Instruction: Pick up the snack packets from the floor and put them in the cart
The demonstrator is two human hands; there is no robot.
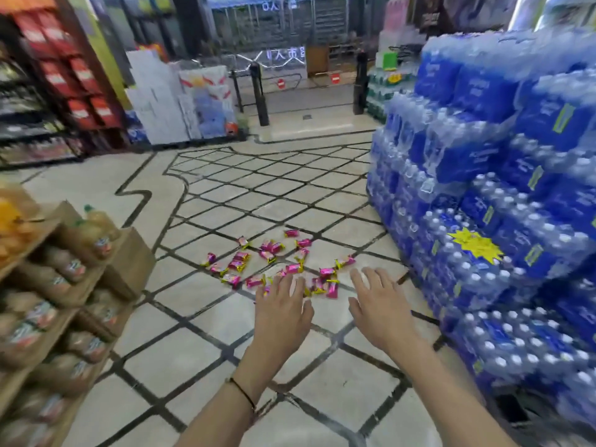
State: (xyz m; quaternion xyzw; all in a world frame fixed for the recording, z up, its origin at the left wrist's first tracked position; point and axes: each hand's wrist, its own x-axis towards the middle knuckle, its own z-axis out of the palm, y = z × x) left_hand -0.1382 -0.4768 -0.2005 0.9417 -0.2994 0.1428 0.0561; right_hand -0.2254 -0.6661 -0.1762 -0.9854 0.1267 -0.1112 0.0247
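Observation:
Several small pink and yellow snack packets [270, 260] lie scattered on the tiled floor in the middle of the head view. My left hand [283, 307] and my right hand [378, 305] are both stretched forward above the floor, fingers straight and spread, holding nothing. Their fingertips overlap the nearest packets in the picture; whether they touch any I cannot tell. No cart is in view.
A tall stack of blue shrink-wrapped water bottle packs [490, 201] fills the right side. Cardboard trays of bottled drinks [58, 285] stand stacked at the left. Shelves [48, 91], white cartons [154, 98] and an entrance gate [261, 91] lie farther back.

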